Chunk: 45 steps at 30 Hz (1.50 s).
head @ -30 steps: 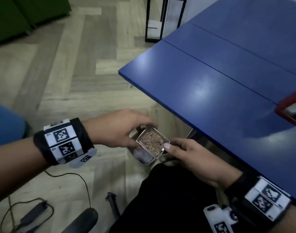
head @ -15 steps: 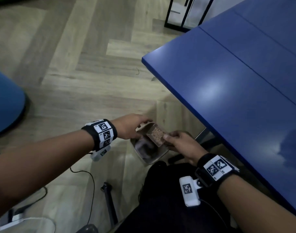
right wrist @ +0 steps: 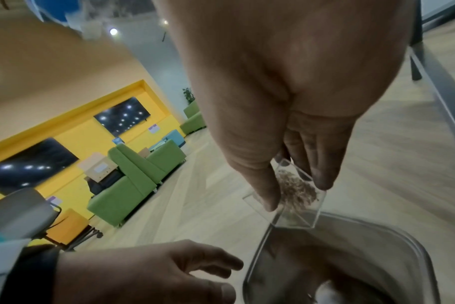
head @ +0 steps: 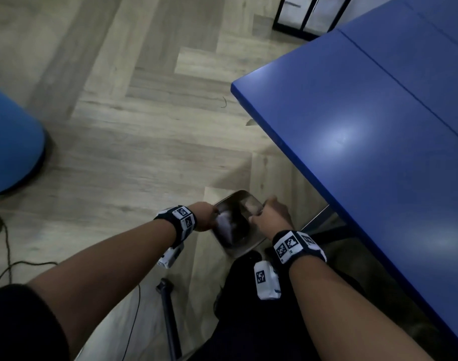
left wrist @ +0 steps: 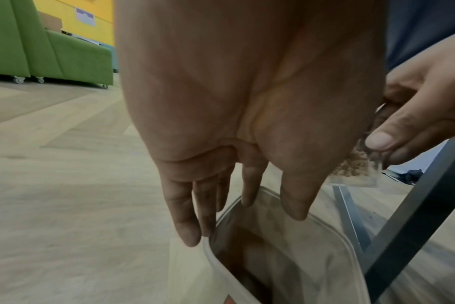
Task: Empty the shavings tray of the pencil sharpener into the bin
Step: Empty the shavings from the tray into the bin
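The clear shavings tray [right wrist: 299, 216], holding brown shavings, hangs tilted over the open bin [right wrist: 403, 246], and my right hand [right wrist: 296, 194] pinches it between thumb and fingers. In the head view the tray [head: 251, 205] is at the far right rim of the grey bin [head: 235, 246], which stands on the floor by the table corner. My left hand [left wrist: 242, 222] reaches down with straight fingers [left wrist: 190, 230] touching the bin's left rim [left wrist: 210, 253]. It holds nothing. The sharpener itself is out of view.
The blue table [head: 366, 126] overhangs to the right, and its dark leg [left wrist: 416, 226] slants right beside the bin. A blue round seat [head: 11, 142] and a cable [head: 6, 256] lie at the left. A chair base [head: 168, 308] is near my knees.
Both hands have gone down to the bin. The left hand has left the tray and settled on the bin's rim. The right hand has tipped the tray over the opening.
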### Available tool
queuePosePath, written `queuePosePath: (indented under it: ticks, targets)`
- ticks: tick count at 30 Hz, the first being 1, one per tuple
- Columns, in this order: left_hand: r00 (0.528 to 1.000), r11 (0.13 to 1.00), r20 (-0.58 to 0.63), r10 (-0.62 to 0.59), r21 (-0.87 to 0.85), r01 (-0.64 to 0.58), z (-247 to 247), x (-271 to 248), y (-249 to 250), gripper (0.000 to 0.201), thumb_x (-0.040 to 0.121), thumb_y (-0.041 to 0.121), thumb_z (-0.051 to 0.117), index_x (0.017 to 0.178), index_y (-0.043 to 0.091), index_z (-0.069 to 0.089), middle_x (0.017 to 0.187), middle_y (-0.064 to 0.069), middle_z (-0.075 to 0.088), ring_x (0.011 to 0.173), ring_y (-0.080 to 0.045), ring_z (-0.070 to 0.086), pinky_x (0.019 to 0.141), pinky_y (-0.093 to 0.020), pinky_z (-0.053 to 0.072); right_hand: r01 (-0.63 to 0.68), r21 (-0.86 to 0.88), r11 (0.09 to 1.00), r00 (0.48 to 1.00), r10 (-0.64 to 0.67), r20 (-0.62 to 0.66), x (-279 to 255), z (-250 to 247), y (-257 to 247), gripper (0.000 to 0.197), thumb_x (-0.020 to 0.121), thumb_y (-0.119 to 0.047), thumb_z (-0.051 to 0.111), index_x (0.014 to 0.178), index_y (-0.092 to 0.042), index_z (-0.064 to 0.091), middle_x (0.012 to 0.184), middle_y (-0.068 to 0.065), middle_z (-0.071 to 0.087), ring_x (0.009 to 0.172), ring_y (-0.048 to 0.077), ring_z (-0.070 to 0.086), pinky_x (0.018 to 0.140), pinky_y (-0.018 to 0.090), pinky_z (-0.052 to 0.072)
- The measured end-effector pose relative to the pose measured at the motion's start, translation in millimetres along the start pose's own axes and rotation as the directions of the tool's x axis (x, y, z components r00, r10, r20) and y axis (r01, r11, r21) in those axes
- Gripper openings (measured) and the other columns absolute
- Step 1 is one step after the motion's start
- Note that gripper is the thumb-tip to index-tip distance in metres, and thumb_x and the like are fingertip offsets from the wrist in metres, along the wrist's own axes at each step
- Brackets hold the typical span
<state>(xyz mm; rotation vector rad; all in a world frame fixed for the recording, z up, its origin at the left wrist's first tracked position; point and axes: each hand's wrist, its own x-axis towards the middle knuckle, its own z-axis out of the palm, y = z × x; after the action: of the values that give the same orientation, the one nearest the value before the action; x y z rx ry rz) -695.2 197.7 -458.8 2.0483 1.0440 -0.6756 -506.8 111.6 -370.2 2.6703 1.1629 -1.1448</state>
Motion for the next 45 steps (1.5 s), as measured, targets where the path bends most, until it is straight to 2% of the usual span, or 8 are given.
queuePosePath:
  ticks: [3,10,15,21,29,35,41,45]
  targets:
    - [1.0,1.0,-0.023,0.005,0.002,-0.005,16,8,-5,0.04,0.095,0.037,0.064,0.124,0.009,0.068,0.121,-0.022,0.071,0.109,-0.04,0.067,0.086,-0.04,0.052,0.011,-0.042,0.999,1.0,-0.011,0.001,9,18,2,0.053,0.089,-0.026,0.082,0.125,-0.006,0.048,0.124,0.021,0.068,0.11,0.038,0.068,0.083,0.037,0.053]
    - [0.998,0.996,-0.044,-0.041,-0.086,0.037,42,16,-14,0.038,0.088,0.04,0.072,0.118,0.016,0.074,0.129,-0.018,0.062,0.112,-0.038,0.064,0.095,-0.045,0.057,0.055,-0.032,0.998,0.997,-0.057,-0.052,28,44,16,0.034,0.098,-0.017,0.071,0.123,-0.007,0.05,0.124,0.022,0.067,0.108,0.039,0.068,0.077,0.036,0.048]
    - [0.997,0.992,-0.042,-0.062,-0.113,0.057,50,22,-11,0.038,0.089,0.038,0.072,0.118,0.014,0.074,0.135,-0.016,0.06,0.109,-0.036,0.066,0.092,-0.045,0.059,0.068,-0.035,0.997,0.997,-0.069,-0.044,28,55,20,0.044,0.087,-0.009,0.082,0.118,-0.008,0.051,0.121,0.021,0.068,0.107,0.04,0.07,0.08,0.037,0.053]
    - [0.991,0.987,-0.069,-0.117,-0.116,0.109,52,30,-12,0.055,0.086,0.041,0.076,0.132,0.015,0.063,0.14,-0.015,0.041,0.11,-0.041,0.065,0.096,-0.049,0.056,0.117,-0.063,0.991,0.992,-0.12,-0.033,33,56,22,0.045,0.084,-0.005,0.083,0.116,-0.007,0.052,0.117,0.02,0.067,0.105,0.039,0.07,0.074,0.03,0.043]
    - [0.993,0.985,-0.092,-0.08,-0.157,0.065,65,30,-22,0.053,0.084,0.042,0.076,0.129,0.016,0.068,0.147,-0.011,0.046,0.113,-0.033,0.066,0.098,-0.046,0.057,0.196,-0.12,0.973,0.977,-0.205,-0.059,35,58,23,0.038,0.085,-0.003,0.081,0.11,-0.009,0.053,0.116,0.014,0.065,0.102,0.032,0.068,0.074,0.027,0.041]
    - [0.99,0.984,-0.111,-0.085,-0.168,0.066,67,31,-25,0.049,0.086,0.039,0.075,0.127,0.014,0.07,0.145,-0.01,0.048,0.112,-0.033,0.067,0.097,-0.046,0.057,0.247,-0.197,0.949,0.968,-0.251,0.006,39,63,19,0.046,0.084,-0.007,0.08,0.098,-0.019,0.037,0.111,0.015,0.063,0.102,0.037,0.066,0.079,0.039,0.054]
    - [0.989,0.986,-0.121,-0.081,-0.156,0.062,70,30,-27,0.044,0.089,0.04,0.072,0.124,0.014,0.071,0.139,-0.011,0.051,0.114,-0.032,0.065,0.097,-0.046,0.057,0.254,-0.177,0.951,0.966,-0.259,-0.006,42,63,20,0.04,0.085,-0.006,0.078,0.102,-0.019,0.044,0.111,0.013,0.061,0.102,0.035,0.065,0.078,0.037,0.05]
    - [0.987,0.984,-0.133,-0.09,-0.167,0.067,70,27,-29,0.046,0.089,0.041,0.072,0.124,0.013,0.07,0.135,-0.009,0.052,0.112,-0.031,0.065,0.097,-0.045,0.056,0.119,-0.011,0.993,0.993,-0.118,0.016,49,60,27,0.028,0.087,-0.01,0.077,0.108,-0.011,0.058,0.105,0.012,0.065,0.096,0.032,0.065,0.075,0.03,0.047]
